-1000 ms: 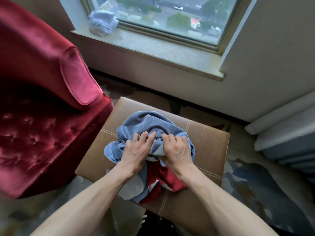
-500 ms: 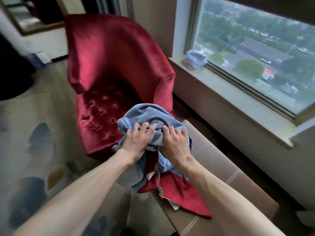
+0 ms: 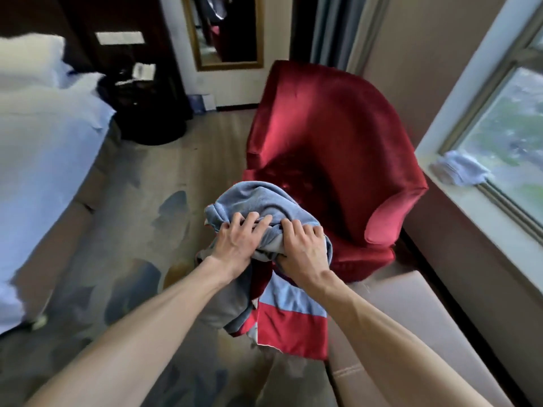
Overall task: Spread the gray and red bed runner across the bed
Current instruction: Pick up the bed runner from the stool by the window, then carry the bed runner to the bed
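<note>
The gray and red bed runner (image 3: 258, 201) is bunched up in the air in front of me, with a gray and red end hanging down below my wrists. My left hand (image 3: 236, 245) grips the bundle on its left side, fingers curled into the gray cloth. My right hand (image 3: 304, 249) grips it on the right, close beside the left. The bed (image 3: 44, 148) with white sheets lies at the left edge of the view, a stretch of carpet away from the runner.
A red velvet armchair (image 3: 332, 148) stands just behind the runner. A tan leather ottoman (image 3: 390, 333) sits at lower right under my right forearm. The window sill (image 3: 482, 215) at right holds a folded cloth (image 3: 458, 170). Patterned carpet (image 3: 141, 215) lies between me and the bed.
Both hands lifted the bundled runner off the ottoman and kept their grip. My view swung left, away from the window, bringing the bed into sight; more of the runner hangs down.
</note>
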